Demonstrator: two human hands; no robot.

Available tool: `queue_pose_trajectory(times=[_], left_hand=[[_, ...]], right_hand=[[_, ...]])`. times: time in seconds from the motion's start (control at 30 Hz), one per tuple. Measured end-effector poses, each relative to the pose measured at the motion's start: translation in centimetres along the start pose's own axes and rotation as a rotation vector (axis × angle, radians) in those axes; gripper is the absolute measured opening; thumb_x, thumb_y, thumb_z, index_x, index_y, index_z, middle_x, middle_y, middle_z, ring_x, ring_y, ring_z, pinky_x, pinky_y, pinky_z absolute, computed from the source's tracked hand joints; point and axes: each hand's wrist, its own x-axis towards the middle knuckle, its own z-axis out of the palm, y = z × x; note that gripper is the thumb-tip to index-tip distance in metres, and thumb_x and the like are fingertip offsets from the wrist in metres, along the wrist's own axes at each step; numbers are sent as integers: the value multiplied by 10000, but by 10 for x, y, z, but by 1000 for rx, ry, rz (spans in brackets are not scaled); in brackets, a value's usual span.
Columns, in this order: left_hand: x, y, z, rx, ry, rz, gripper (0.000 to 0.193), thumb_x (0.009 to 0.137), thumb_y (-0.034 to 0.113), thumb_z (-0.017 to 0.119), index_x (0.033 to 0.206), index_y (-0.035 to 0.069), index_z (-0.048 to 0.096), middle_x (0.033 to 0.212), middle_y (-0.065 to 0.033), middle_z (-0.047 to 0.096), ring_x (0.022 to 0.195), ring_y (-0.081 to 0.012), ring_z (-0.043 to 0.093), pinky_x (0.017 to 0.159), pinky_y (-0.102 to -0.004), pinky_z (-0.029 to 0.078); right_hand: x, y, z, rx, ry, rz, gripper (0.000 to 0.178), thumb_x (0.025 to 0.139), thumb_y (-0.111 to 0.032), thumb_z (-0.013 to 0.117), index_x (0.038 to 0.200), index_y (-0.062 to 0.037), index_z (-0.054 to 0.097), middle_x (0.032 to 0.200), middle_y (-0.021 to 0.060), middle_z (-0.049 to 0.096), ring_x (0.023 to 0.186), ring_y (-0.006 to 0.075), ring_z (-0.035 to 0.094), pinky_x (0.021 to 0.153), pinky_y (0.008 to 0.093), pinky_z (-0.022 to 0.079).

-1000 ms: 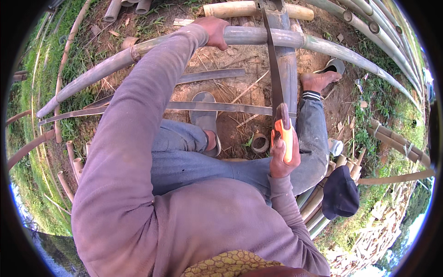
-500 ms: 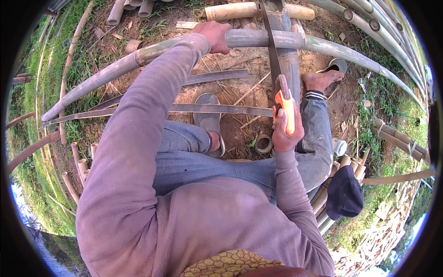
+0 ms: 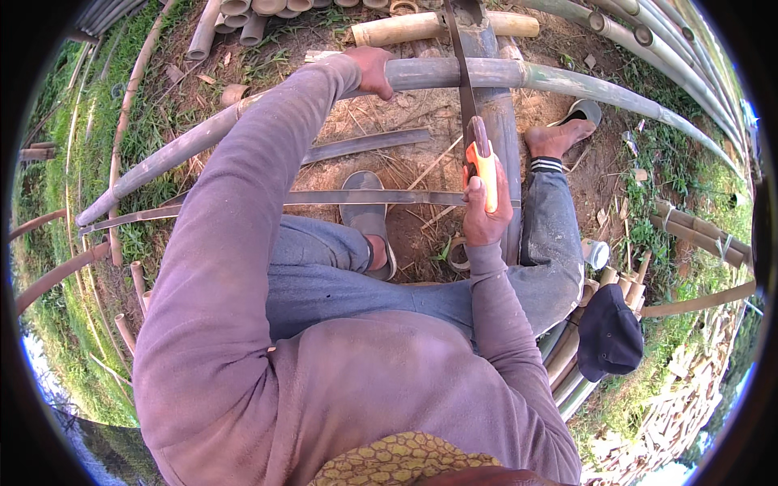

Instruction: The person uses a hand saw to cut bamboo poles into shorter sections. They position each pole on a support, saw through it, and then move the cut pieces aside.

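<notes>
A long bamboo pole point(image 3: 583, 80) lies crosswise ahead of me, bearing on a thicker bamboo post point(image 3: 500, 121) that runs away from me. My left hand point(image 3: 374, 71) is wrapped over the pole, left of the post. In my right hand point(image 3: 489, 209) is a handsaw point(image 3: 483, 166), gripped by its orange handle. Its dark blade crosses the pole near the left side of the post, with the far end reaching past it. How deep the blade sits in the pole cannot be made out.
Split bamboo strips point(image 3: 373, 144) lie on the ground between me and the pole. A short bamboo piece point(image 3: 397, 31) rests behind it, with cut bamboo tubes point(image 3: 253, 31) at the back. To my right are a dark hat point(image 3: 609, 334), a white can point(image 3: 596, 253) and stacked poles point(image 3: 673, 49).
My right hand has pushed the saw forward, away from me and slightly left. My left hand still holds the pole.
</notes>
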Motion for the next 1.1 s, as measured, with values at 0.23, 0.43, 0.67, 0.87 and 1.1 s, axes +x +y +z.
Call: queue_pose_trajectory(times=[0.23,0.43,0.67,0.87,1.1], left_hand=[[-35,29,1,249,344,-117,666,862,341,820,1443,181,538,1201,-151,737,1106,-363,739,989,-481,575],[-43,31,24,396,486,-84,671,874,409,853,1397,187,495,1228,-122,686,1168,-354,712,1009,-493,552],[-49,30,-5,-66,-29,-61,988,695,377,913,1488,5,456,1297,-278,682,1181,-425,687,1029,-474,541],[-79,62,7,222,69,-41,680,748,323,848,1316,82,561,1157,-207,732,1063,-406,731,936,-527,567],[-54,44,19,388,508,-115,424,905,200,770,1271,148,562,1224,-115,696,1224,-301,674,1004,-470,506]], right_hand=[[11,-85,2,46,35,80,483,1064,-108,670,1470,120,544,1410,202,652,1234,226,664,1030,344,545],[-8,-100,-12,5,33,172,494,1071,-134,664,1478,116,540,1396,196,657,1240,221,657,1002,340,563],[-69,-71,-43,26,50,72,562,1066,-186,661,1511,113,496,1346,209,665,1075,205,674,853,318,581],[-88,-110,-79,59,190,-44,625,1061,-323,663,1514,84,522,819,45,650,616,70,534,520,204,401],[-38,-97,-61,96,166,-7,546,1058,-171,671,1520,76,516,1058,100,730,693,56,569,587,202,458]])
